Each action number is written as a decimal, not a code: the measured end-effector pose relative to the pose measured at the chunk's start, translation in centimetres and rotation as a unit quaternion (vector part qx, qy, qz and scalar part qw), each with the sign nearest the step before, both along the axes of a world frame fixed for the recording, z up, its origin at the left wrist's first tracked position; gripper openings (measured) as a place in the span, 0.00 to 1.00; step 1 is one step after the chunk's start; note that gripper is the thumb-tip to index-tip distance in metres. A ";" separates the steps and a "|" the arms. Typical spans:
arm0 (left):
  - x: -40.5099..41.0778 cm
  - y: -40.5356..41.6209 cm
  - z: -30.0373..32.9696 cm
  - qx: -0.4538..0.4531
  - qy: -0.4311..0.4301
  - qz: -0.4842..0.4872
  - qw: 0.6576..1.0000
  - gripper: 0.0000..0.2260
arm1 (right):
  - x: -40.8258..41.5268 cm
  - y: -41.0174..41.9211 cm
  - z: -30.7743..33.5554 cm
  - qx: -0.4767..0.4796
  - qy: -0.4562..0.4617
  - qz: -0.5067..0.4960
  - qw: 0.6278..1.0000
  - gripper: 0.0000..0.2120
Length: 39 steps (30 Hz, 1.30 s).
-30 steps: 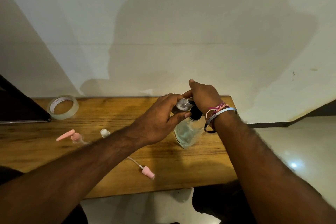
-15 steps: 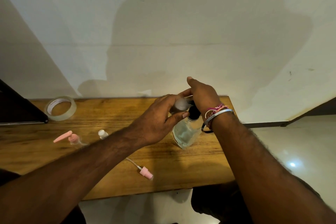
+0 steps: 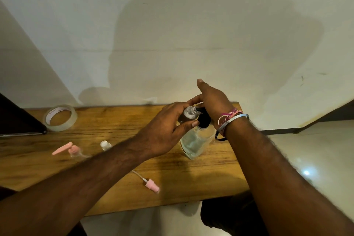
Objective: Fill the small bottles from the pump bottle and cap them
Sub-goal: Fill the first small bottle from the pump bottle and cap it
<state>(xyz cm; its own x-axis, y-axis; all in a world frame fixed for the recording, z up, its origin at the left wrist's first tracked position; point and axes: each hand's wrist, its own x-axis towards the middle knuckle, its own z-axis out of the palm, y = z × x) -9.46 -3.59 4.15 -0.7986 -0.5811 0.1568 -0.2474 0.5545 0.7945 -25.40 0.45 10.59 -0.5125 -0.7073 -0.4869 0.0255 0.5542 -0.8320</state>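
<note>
A clear pump bottle (image 3: 195,141) with a black pump head (image 3: 204,119) stands on the wooden table (image 3: 191,176). My left hand (image 3: 166,130) holds a small clear bottle (image 3: 188,111) tilted, its mouth against the pump's black nozzle. On top of the pump head rests my right hand (image 3: 212,99), index finger stretched forward. A pink pump cap (image 3: 67,148) with its small bottle, a second small capped bottle (image 3: 105,144) and a pink spray cap with tube (image 3: 151,185) lie on the table to the left and front.
A roll of clear tape (image 3: 60,118) lies at the back left, next to a dark object (image 3: 17,119). The table ends close behind at a pale wall and on the right at a tiled floor (image 3: 306,159).
Both hands stay at the pump bottle. My right hand has lifted a little on the pump head; the small bottle remains at the nozzle.
</note>
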 end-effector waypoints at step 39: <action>0.1 -0.4 -0.9 0.004 -0.034 0.000 0.999 0.26 | 0.7 0.3 -0.6 -0.009 0.127 0.034 0.991 0.36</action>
<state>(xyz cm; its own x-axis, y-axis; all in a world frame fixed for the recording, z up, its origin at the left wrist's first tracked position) -9.33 -3.98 3.21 -0.8070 -0.5823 0.0984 -0.3004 0.5483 0.7805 -24.72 0.77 9.96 -0.5677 -0.7520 -0.3348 -0.2230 0.5320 -0.8169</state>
